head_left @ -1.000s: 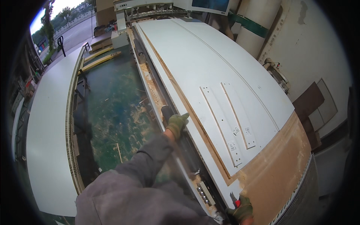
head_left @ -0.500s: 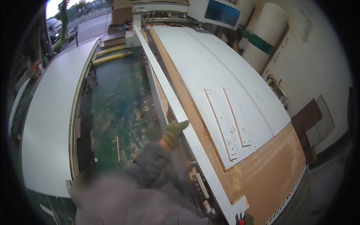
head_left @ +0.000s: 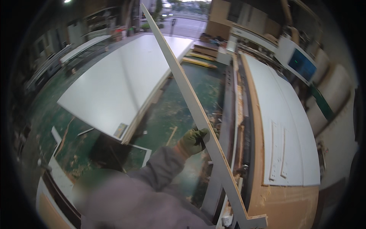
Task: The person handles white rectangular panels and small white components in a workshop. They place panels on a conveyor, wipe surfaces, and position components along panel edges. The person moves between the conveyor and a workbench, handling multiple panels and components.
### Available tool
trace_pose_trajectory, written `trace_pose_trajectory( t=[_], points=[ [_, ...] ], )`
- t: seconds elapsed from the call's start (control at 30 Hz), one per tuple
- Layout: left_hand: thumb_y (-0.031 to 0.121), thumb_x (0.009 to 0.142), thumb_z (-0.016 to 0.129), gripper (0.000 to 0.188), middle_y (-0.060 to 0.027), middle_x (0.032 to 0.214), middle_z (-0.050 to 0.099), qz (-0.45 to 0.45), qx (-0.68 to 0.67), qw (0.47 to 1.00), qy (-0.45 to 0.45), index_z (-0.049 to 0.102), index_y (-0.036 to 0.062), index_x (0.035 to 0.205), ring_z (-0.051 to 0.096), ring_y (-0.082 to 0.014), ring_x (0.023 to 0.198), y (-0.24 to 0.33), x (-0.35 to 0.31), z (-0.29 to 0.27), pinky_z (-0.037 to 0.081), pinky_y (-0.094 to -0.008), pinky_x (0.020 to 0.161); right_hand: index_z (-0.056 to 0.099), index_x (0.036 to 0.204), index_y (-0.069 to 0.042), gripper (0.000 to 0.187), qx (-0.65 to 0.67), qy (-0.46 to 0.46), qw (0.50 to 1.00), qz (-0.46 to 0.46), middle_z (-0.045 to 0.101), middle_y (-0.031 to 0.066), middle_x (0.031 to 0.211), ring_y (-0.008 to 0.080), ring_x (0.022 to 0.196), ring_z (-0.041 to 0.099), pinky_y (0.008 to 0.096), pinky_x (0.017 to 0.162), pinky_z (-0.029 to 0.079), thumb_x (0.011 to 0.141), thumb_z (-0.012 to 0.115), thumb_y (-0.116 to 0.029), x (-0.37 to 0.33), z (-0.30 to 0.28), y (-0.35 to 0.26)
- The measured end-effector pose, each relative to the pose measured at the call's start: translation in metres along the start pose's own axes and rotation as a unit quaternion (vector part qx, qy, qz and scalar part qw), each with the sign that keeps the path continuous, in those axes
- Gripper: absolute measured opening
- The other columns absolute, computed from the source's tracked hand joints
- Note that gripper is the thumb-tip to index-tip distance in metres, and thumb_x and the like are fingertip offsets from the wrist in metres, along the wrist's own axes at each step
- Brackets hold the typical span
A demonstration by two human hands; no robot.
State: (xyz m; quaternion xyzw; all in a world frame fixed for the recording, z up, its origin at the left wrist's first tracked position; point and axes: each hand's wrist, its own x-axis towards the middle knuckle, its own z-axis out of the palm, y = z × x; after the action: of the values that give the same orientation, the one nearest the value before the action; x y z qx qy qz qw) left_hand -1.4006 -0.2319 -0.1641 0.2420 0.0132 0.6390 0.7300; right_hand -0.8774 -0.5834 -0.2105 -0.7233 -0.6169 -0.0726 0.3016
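My left hand (head_left: 193,142), in a green work glove, grips the edge of a long, narrow offcut strip (head_left: 185,86) of board. The strip is held up at a slant, its far end high above the floor and its near end low in front of me. Its face looks grey, its cut edge is pale brown, and a short leg juts out at the near end, making an L. My right hand does not show. On the machine bed to the right lies a white board (head_left: 276,99) with two thin drilled strips (head_left: 283,152) on top.
A large white panel (head_left: 126,76) lies raised at the left. Pale offcuts (head_left: 57,160) and a wood sliver (head_left: 172,136) are on the green floor (head_left: 167,110). Brown base board (head_left: 289,202) shows at the bed's near end. A monitor (head_left: 302,63) stands at the far right.
The strip has been lifted off the bed's left edge and swung left over the floor, still in my left hand. My view has turned left. The right glove, partly visible before, is out of sight.
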Motion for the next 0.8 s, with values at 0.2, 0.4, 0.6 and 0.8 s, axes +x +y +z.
trace_pose_trajectory(
  t=[0.2, 0.4, 0.6, 0.8],
  points=[
    [0.009, 0.105, 0.064, 0.016, -0.0099, 0.110, 0.070, 0.121, -0.029, 0.988, 0.094, 0.068, 0.0031, 0.119, 0.069, -0.0276, 0.103, 0.097, -0.111, -0.007, 0.059, -0.0448, 0.094, 0.044, 0.150, 0.001, 0.093, 0.287, -0.071, 0.955, 0.003, 0.059, 0.0180, 0.134, 0.0294, 0.122, 0.057, 0.0463, 0.101, 0.050, 0.075, 0.096, -0.018, 0.059, 0.075, -0.047],
    [0.015, 0.100, 0.073, 0.021, -0.0087, 0.107, 0.071, 0.279, 0.119, 0.931, 0.202, 0.069, 0.0061, 0.118, 0.068, -0.0247, 0.103, 0.195, -0.232, -0.042, 0.055, -0.0425, 0.094, 0.041, 0.155, -0.001, 0.096, 0.399, -0.343, 0.848, 0.067, 0.060, 0.0110, 0.123, 0.0215, 0.105, 0.057, 0.0385, 0.089, 0.051, 0.076, 0.094, -0.009, 0.120, 0.130, -0.172],
    [0.018, 0.099, 0.073, 0.025, -0.0107, 0.106, 0.073, 0.384, 0.118, 0.850, 0.341, 0.068, 0.0033, 0.118, 0.072, -0.0274, 0.099, 0.297, -0.362, -0.099, 0.059, -0.0469, 0.094, 0.056, 0.146, -0.005, 0.078, 0.142, -0.421, 0.890, -0.101, 0.062, 0.0159, 0.133, 0.0250, 0.121, 0.061, 0.0408, 0.101, 0.053, 0.079, 0.095, -0.016, 0.140, 0.200, -0.338],
    [0.023, 0.103, 0.067, 0.029, -0.0149, 0.104, 0.071, 0.459, 0.196, 0.750, 0.433, 0.065, -0.0012, 0.117, 0.072, -0.0295, 0.099, 0.439, -0.502, -0.143, 0.058, -0.0457, 0.094, 0.038, 0.159, -0.002, 0.085, 0.226, -0.400, 0.762, -0.456, 0.058, 0.0210, 0.145, 0.0274, 0.134, 0.057, 0.0358, 0.103, 0.055, 0.089, 0.086, -0.008, 0.107, 0.273, -0.540]
  ],
)
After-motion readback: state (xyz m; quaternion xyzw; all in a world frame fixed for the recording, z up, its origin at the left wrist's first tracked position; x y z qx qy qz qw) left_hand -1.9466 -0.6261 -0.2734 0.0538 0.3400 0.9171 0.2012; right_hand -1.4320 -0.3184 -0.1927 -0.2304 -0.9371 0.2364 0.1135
